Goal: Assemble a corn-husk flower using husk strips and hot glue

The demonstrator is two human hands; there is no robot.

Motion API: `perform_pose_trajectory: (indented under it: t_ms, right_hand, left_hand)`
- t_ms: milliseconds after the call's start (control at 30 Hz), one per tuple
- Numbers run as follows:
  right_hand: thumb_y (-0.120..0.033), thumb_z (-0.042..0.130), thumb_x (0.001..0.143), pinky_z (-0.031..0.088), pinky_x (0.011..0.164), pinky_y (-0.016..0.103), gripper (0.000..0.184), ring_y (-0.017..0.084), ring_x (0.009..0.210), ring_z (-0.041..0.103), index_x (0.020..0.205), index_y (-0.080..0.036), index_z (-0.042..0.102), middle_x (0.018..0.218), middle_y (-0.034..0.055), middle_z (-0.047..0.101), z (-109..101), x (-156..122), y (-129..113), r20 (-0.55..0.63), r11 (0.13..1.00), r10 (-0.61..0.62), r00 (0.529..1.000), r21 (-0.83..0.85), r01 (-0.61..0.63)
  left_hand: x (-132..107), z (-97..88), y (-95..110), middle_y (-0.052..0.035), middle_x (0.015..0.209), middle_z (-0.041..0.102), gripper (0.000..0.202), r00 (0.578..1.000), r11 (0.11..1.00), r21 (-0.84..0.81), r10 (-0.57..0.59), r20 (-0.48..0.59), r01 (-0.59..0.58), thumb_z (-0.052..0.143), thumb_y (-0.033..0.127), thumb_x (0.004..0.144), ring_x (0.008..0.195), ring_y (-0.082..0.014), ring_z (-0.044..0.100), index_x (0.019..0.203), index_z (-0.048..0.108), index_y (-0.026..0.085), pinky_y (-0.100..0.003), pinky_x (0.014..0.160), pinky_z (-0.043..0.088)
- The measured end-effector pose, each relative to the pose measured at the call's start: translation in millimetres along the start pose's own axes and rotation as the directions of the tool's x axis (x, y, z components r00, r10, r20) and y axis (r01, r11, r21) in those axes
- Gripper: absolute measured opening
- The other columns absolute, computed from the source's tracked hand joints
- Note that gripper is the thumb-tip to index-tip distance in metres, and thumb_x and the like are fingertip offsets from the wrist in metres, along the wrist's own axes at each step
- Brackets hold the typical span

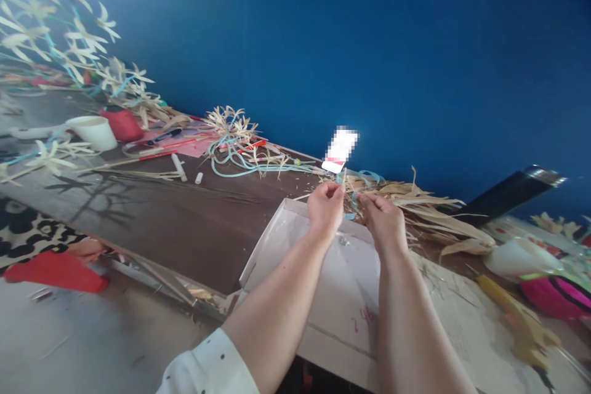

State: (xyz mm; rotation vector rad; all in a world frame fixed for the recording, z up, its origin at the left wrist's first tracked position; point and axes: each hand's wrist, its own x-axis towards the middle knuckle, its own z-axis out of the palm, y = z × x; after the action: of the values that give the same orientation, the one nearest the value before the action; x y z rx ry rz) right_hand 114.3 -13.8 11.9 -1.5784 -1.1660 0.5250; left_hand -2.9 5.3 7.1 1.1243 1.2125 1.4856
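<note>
My left hand (325, 208) is closed in a pinch above the cardboard box (295, 240), with a thin pale strip (344, 178) rising at its fingertips. Close beside it, my right hand (384, 217) is closed too, its thumb and finger pressed together. What the right fingers hold is too small to make out. A light blue strip (354, 200) shows in the gap between both hands. Dried husk leaves (429, 197) lie in a heap just beyond my right hand. A lit phone (340, 149) leans against the wall behind my hands.
Blue-stemmed husk flowers (231, 126) lie on the dark table (194, 221); more flowers (78, 37) stand at left. A white cup (95, 132) is near them. At right are a black flask (512, 194), a white cup (524, 257), a yellow glue gun (512, 311) and a pink pouch (556, 297).
</note>
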Motion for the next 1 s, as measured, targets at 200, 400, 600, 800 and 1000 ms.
perform_pose_trajectory:
  t_ms: [200,400,600,800,1000]
  right_hand:
    - [-0.04,0.072,0.06,0.042,0.066,0.029,0.043,0.021,0.076,0.059,0.101,-0.026,0.068,0.088,0.0033,0.067,-8,-2,-4,0.223,0.924,-0.282,0.933,-0.197,0.327]
    - [-0.045,0.064,0.067,0.034,0.052,0.027,0.019,0.017,0.057,0.056,0.07,-0.028,0.072,0.067,0.0025,0.066,-16,-7,-7,0.492,0.758,-0.081,0.867,-0.535,0.374]
    - [-0.028,0.067,0.065,0.032,0.053,0.025,0.016,0.016,0.064,0.057,0.079,-0.034,0.072,0.076,-0.0002,0.067,-12,-13,-6,0.56,0.674,-0.076,0.825,-0.581,0.456]
    - [-0.02,0.059,0.068,0.031,0.053,0.025,0.025,0.016,0.063,0.056,0.084,-0.034,0.072,0.075,0.0012,0.067,-3,-10,1,0.588,0.617,-0.045,0.808,-0.619,0.485]
    - [-0.019,0.058,0.067,0.032,0.054,0.026,0.023,0.017,0.065,0.057,0.078,-0.033,0.073,0.076,0.0018,0.067,2,-9,2,0.584,0.605,-0.027,0.811,-0.637,0.478]
  left_hand:
    - [0,-0.7,1,-0.0019,0.074,0.065,0.015,0.999,0.999,0.032,0.013,-0.034,-0.012,0.057,0.03,0.074,0.069,-0.0124,0.057,0.076,0.064,0.017,-0.022,0.064,0.041]
    - [1,1.2,-1,-0.0022,0.074,0.066,0.015,0.997,0.996,0.065,0.058,-0.042,-0.055,0.056,0.029,0.075,0.07,-0.0127,0.057,0.076,0.065,0.017,-0.023,0.065,0.041]
    - [0,1.4,-2,-0.0027,0.075,0.066,0.016,0.997,0.996,0.055,0.071,-0.027,-0.069,0.056,0.03,0.075,0.07,-0.0129,0.058,0.077,0.065,0.017,-0.022,0.064,0.041]
    - [-1,0.5,-1,-0.0034,0.075,0.067,0.016,0.997,0.996,0.052,0.069,-0.017,-0.068,0.056,0.029,0.075,0.07,-0.0128,0.058,0.077,0.064,0.016,-0.022,0.064,0.042]
    - [0,0.3,-3,-0.0037,0.074,0.067,0.016,0.997,0.996,0.048,0.075,-0.011,-0.074,0.056,0.03,0.075,0.069,-0.0128,0.058,0.076,0.064,0.016,-0.022,0.064,0.042]
